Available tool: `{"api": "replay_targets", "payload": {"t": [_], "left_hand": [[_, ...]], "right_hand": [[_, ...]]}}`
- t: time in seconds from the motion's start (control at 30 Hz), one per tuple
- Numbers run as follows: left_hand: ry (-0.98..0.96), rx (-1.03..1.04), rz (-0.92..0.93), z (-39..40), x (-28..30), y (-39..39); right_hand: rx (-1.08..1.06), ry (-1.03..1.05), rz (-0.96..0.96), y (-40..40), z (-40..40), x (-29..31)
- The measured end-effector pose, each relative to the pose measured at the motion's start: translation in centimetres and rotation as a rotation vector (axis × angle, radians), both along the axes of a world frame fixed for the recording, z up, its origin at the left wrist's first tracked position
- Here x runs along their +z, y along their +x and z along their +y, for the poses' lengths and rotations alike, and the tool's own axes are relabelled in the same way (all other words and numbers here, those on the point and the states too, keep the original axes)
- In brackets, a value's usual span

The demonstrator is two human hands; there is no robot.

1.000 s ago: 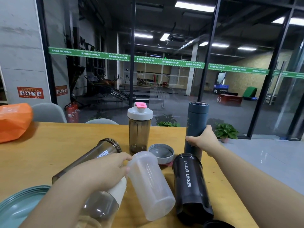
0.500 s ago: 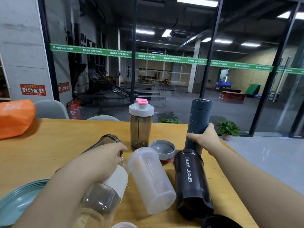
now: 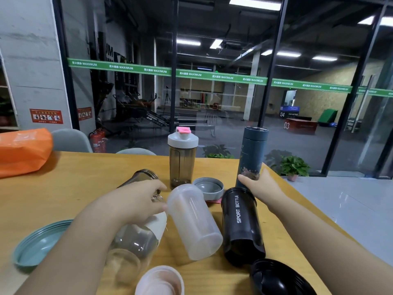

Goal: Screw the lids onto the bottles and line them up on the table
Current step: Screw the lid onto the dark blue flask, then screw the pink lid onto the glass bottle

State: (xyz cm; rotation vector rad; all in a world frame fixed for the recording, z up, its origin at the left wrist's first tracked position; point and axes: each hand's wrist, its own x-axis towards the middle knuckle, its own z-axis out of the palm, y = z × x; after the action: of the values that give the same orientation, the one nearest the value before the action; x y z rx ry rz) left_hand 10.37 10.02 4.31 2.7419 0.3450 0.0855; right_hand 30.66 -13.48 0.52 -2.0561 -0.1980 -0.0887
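- Gripping the blue flask (image 3: 252,154) low on its body, the right hand (image 3: 260,185) holds it upright near the table's (image 3: 63,188) far right edge; a nudge outward could tip it off.
- Curled over the white-capped clear bottle (image 3: 136,241), the left hand (image 3: 136,201) holds it lying at near left; exactly what the fingers pinch cannot be told.
- Lying loose between the hands, the frosted cup (image 3: 194,224) and black bottle (image 3: 242,226) could roll if bumped.
- Standing capped at far centre, the pink-lidded shaker (image 3: 182,158) leaves open room to its left for the line; the grey lid (image 3: 209,187), teal lid (image 3: 38,245) and black lid (image 3: 276,279) crowd the near side.
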Motion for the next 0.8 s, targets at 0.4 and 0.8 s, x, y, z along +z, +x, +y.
{"api": "replay_targets", "payload": {"t": [0.4, 0.8], "left_hand": [[-0.044, 0.027, -0.333, 0.0, -5.3, -5.0], [-0.028, 0.21, -0.453, -2.6, -8.4, -7.5]], "right_hand": [[0.248, -0.324, -0.399, -11.2, 0.8, 3.6], [0.703, -0.721, -0.498, -20.1, 4.9, 1.7]]}}
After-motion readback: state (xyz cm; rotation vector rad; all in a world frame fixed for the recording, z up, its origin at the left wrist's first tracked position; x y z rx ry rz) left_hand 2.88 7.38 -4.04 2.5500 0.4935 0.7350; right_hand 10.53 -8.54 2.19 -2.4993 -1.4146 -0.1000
